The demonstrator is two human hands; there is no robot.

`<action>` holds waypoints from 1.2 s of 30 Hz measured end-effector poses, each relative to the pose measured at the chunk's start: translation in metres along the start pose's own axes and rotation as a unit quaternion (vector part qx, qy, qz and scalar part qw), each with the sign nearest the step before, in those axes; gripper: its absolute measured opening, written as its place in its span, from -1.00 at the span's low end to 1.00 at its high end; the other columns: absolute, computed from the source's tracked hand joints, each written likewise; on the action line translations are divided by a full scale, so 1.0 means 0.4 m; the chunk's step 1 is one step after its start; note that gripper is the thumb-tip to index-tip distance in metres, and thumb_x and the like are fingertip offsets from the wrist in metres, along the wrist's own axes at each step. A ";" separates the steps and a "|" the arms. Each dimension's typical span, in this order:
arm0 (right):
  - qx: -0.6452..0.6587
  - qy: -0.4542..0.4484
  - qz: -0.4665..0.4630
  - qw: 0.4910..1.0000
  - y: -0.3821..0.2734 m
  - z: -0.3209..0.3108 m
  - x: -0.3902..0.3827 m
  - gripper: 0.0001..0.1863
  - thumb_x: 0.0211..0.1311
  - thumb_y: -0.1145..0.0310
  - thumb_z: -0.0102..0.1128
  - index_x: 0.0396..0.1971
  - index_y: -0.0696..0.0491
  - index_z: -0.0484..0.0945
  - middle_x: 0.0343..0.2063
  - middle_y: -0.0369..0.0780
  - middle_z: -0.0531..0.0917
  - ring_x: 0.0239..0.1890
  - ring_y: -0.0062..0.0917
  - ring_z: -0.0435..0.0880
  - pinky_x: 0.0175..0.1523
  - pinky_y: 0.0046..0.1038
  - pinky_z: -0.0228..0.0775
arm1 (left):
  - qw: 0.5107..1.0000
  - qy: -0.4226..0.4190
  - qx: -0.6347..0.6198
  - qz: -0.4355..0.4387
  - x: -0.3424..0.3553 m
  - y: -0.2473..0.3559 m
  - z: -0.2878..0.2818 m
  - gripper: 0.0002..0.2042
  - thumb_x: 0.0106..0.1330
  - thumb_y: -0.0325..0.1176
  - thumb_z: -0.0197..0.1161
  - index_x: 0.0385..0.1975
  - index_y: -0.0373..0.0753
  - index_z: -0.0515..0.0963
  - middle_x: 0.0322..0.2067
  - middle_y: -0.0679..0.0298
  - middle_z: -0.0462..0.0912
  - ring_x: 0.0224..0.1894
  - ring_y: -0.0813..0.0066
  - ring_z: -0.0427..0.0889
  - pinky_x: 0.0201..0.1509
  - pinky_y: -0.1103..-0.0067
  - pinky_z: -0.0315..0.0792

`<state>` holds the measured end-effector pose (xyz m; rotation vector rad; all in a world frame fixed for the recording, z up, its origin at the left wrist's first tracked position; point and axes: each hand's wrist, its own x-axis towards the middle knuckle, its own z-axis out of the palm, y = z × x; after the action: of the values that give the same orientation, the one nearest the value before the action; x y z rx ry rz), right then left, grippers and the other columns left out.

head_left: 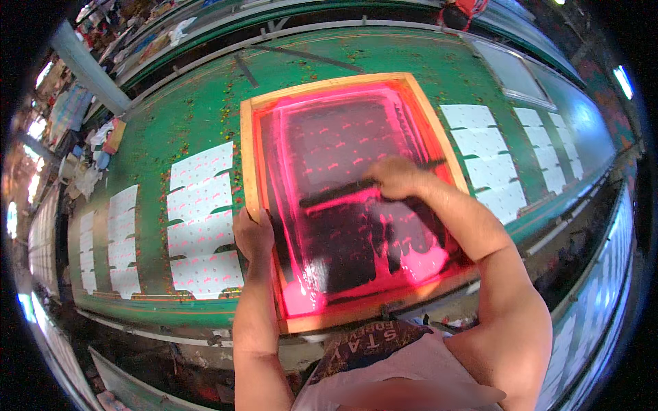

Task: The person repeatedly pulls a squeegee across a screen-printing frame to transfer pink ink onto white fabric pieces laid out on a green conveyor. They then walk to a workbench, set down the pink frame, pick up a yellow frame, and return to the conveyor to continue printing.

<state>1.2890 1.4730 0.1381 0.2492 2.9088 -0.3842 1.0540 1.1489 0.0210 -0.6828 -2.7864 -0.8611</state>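
Green table [199, 109], squeegee [339, 192] inside curled right fingers [377, 175], left fingers [241, 222] clasping wooden frame [251, 157]

Your right hand [396, 177] is blurred and covers a middle stretch of the dark bar [339, 194], hiding your fingertips there. Where your left hand [253, 236] grips the wooden frame [249, 161], you can't see how far your fingers wrap around. The frame covers part of the green table [154, 130] from you. On the white pieces [201, 236], the marks are too small to tell. The top edge cuts off a red thing [469, 8]; the lower edge crops your left arm [258, 356].
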 end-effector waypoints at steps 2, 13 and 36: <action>-0.051 0.024 0.012 0.998 0.094 -0.045 0.129 -0.61 0.22 0.35 0.27 0.04 -0.19 0.84 -0.14 0.02 0.85 -0.01 0.04 0.85 0.09 0.12 0.72 | 1.000 0.004 0.005 -0.016 -0.002 0.007 0.000 -0.58 0.46 -0.08 0.40 0.10 -0.28 0.67 -0.07 -0.08 0.72 0.07 -0.21 0.70 0.17 0.01 0.57; -0.094 0.156 0.074 0.980 0.400 -0.118 0.566 -0.61 0.17 0.45 0.27 0.01 0.00 0.80 -0.12 0.04 0.85 0.03 0.04 0.83 0.11 0.11 0.68 | 0.999 0.020 0.006 -0.031 -0.009 0.004 0.001 -0.58 0.44 -0.12 0.48 0.14 -0.27 0.71 -0.16 0.02 0.71 -0.10 -0.07 0.70 0.03 0.10 0.58; -0.085 0.070 0.000 0.994 -0.111 0.141 -0.134 -0.77 0.11 0.33 0.34 -0.24 0.02 0.84 -0.24 -0.05 0.86 -0.15 -0.08 0.90 -0.09 0.00 0.76 | 0.999 0.017 0.013 -0.042 -0.007 -0.010 -0.001 -0.45 0.39 0.00 0.46 0.23 -0.27 0.70 0.06 -0.05 0.77 0.15 -0.15 0.75 0.26 0.05 0.61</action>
<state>1.3419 1.4080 0.1067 0.2594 3.0566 -0.1220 1.0544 1.1447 0.0186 -0.5449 -2.8075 -0.8425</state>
